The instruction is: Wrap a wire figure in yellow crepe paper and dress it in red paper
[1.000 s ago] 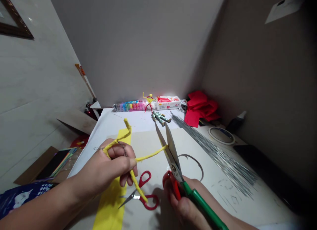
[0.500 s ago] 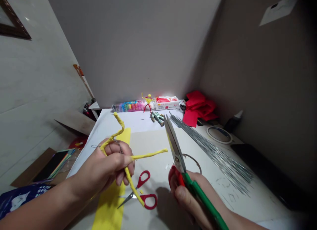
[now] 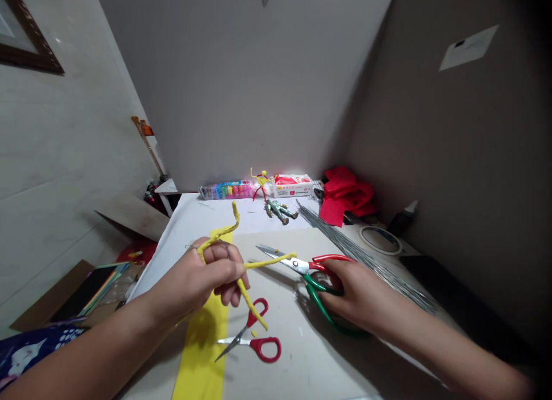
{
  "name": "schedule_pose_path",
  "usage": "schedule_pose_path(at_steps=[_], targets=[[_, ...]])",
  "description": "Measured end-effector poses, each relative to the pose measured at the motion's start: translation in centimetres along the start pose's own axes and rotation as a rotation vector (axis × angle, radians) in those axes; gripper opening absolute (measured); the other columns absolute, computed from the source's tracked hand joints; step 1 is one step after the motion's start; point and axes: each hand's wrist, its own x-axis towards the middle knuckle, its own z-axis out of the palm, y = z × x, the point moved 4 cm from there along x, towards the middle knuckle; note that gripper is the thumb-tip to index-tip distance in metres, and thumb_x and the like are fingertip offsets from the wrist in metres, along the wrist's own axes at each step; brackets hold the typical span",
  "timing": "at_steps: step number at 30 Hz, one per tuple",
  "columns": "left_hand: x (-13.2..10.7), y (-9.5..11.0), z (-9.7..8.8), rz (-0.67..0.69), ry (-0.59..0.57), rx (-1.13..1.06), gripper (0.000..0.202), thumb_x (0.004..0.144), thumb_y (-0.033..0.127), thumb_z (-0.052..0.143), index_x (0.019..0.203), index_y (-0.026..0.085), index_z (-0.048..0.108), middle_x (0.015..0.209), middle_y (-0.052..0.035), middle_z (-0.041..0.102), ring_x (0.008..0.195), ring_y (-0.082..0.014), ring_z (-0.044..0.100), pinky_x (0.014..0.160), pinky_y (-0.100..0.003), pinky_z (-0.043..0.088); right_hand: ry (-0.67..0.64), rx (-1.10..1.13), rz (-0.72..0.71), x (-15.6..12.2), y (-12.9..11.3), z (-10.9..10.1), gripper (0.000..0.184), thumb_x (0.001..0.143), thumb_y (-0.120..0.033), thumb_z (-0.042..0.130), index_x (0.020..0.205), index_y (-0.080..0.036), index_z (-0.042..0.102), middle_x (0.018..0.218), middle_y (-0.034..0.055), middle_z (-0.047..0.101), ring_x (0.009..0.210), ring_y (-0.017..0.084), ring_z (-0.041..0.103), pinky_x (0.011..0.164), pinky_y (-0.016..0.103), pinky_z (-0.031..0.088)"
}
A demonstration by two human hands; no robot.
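Observation:
My left hand point(image 3: 207, 276) is shut on a yellow-wrapped wire figure point(image 3: 236, 261), gripping it where its limbs meet. One yellow limb stretches right and its tip ends at the blades of large scissors point(image 3: 297, 266). My right hand point(image 3: 349, 292) holds those scissors by their red and green handles, with the closed blades pointing left. Below my left hand, smaller red-handled scissors point(image 3: 254, 343) lie on the board, with a tiny yellow scrap point(image 3: 253, 333) beside them. The lowest yellow limb ends just above their handle.
A yellow paper strip point(image 3: 200, 354) lies on the pale board point(image 3: 302, 360). Farther back are a bundle of thin steel wires point(image 3: 360, 253), red crepe paper point(image 3: 342, 196), a finished yellow-and-red wire figure point(image 3: 260, 181), a green metallic figure point(image 3: 280, 210), and a tape roll point(image 3: 379, 240). Walls bound the table's back.
The scissors' blades were open around the yellow limb, then shut. My right hand has since swung the scissors from pointing up to pointing left. A small yellow scrap now lies near the smaller scissors.

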Motion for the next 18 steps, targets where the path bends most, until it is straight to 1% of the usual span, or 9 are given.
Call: schedule_pose_path(at_steps=[3, 7, 9, 11, 12, 14, 16, 17, 18], targets=[[0.2, -0.3, -0.3, -0.001, -0.039, -0.029, 0.012, 0.068, 0.018, 0.060, 0.057, 0.013, 0.064, 0.051, -0.0023, 0.063, 0.040, -0.0094, 0.055, 0.044, -0.020, 0.041, -0.023, -0.035, -0.016, 2.0, -0.3, 0.3, 0.004, 0.070, -0.022, 0.057, 0.066, -0.019, 0.058, 0.061, 0.0014, 0.060, 0.053, 0.013, 0.047, 0.049, 0.024, 0.029], [0.3, -0.5, -0.6, 0.007, -0.096, -0.034, 0.008, 0.065, 0.019, 0.063, 0.062, 0.012, 0.065, 0.056, -0.0044, 0.066, 0.043, -0.0107, 0.057, 0.043, -0.020, 0.037, 0.005, -0.065, 0.054, 5.4, 0.2, 1.3, 0.007, 0.068, -0.023, 0.061, 0.067, -0.017, 0.064, 0.056, 0.0035, 0.060, 0.048, 0.013, 0.046, 0.047, 0.024, 0.027], [0.3, -0.4, -0.7, 0.015, -0.116, -0.049, 0.007, 0.063, 0.018, 0.063, 0.062, 0.012, 0.064, 0.057, -0.0048, 0.067, 0.043, -0.0110, 0.057, 0.043, -0.020, 0.035, 0.031, -0.051, 0.055, 6.8, 0.3, 1.8, 0.008, 0.067, -0.023, 0.063, 0.068, -0.015, 0.066, 0.059, 0.0050, 0.062, 0.052, 0.014, 0.050, 0.049, 0.024, 0.030], [0.2, -0.2, -0.8, 0.015, -0.128, -0.065, 0.005, 0.062, 0.017, 0.062, 0.063, 0.012, 0.063, 0.058, -0.0046, 0.067, 0.042, -0.0112, 0.057, 0.042, -0.020, 0.033, 0.067, -0.018, 0.038, 7.5, 0.0, 1.7, 0.011, 0.070, -0.024, 0.064, 0.071, -0.014, 0.068, 0.065, 0.0072, 0.065, 0.058, 0.016, 0.054, 0.054, 0.025, 0.033], [0.2, -0.1, -0.8, 0.016, -0.133, -0.068, 0.005, 0.062, 0.017, 0.062, 0.063, 0.012, 0.062, 0.060, -0.0044, 0.068, 0.042, -0.0112, 0.057, 0.041, -0.020, 0.033, 0.089, 0.008, 0.020, 7.6, -0.3, 1.4, 0.014, 0.073, -0.026, 0.062, 0.075, -0.013, 0.069, 0.070, 0.0085, 0.067, 0.063, 0.018, 0.057, 0.056, 0.025, 0.035], [0.2, 0.0, -0.7, 0.013, -0.129, -0.052, 0.005, 0.061, 0.016, 0.063, 0.064, 0.013, 0.060, 0.062, -0.0036, 0.068, 0.043, -0.0113, 0.058, 0.042, -0.020, 0.032, 0.125, 0.079, -0.033, 7.0, -1.5, 0.2, 0.024, 0.083, -0.031, 0.054, 0.085, -0.012, 0.069, 0.083, 0.0103, 0.068, 0.074, 0.020, 0.060, 0.062, 0.026, 0.039], [0.3, -0.1, -0.5, 0.003, -0.118, 0.002, 0.006, 0.062, 0.016, 0.063, 0.065, 0.013, 0.060, 0.062, -0.0030, 0.068, 0.044, -0.0113, 0.059, 0.043, -0.021, 0.032, 0.133, 0.177, -0.110, 5.8, -3.3, -1.2, 0.038, 0.094, -0.036, 0.035, 0.100, -0.014, 0.066, 0.092, 0.0090, 0.068, 0.082, 0.020, 0.061, 0.066, 0.026, 0.043], [0.4, -0.2, -0.4, -0.002, -0.115, 0.039, 0.005, 0.062, 0.017, 0.063, 0.065, 0.013, 0.059, 0.062, -0.0027, 0.067, 0.045, -0.0112, 0.058, 0.044, -0.021, 0.033, 0.121, 0.221, -0.156, 5.1, -4.3, -1.8, 0.041, 0.096, -0.037, 0.030, 0.106, -0.016, 0.064, 0.098, 0.0074, 0.068, 0.086, 0.018, 0.062, 0.069, 0.025, 0.045], [0.6, -0.3, -0.2, -0.010, -0.117, 0.079, 0.005, 0.063, 0.017, 0.063, 0.065, 0.014, 0.059, 0.060, -0.0023, 0.067, 0.045, -0.0113, 0.058, 0.045, -0.021, 0.033, 0.102, 0.278, -0.220, 4.3, -5.4, -2.3, 0.041, 0.096, -0.038, 0.030, 0.108, -0.018, 0.063, 0.102, 0.0060, 0.067, 0.089, 0.017, 0.062, 0.072, 0.025, 0.045]])
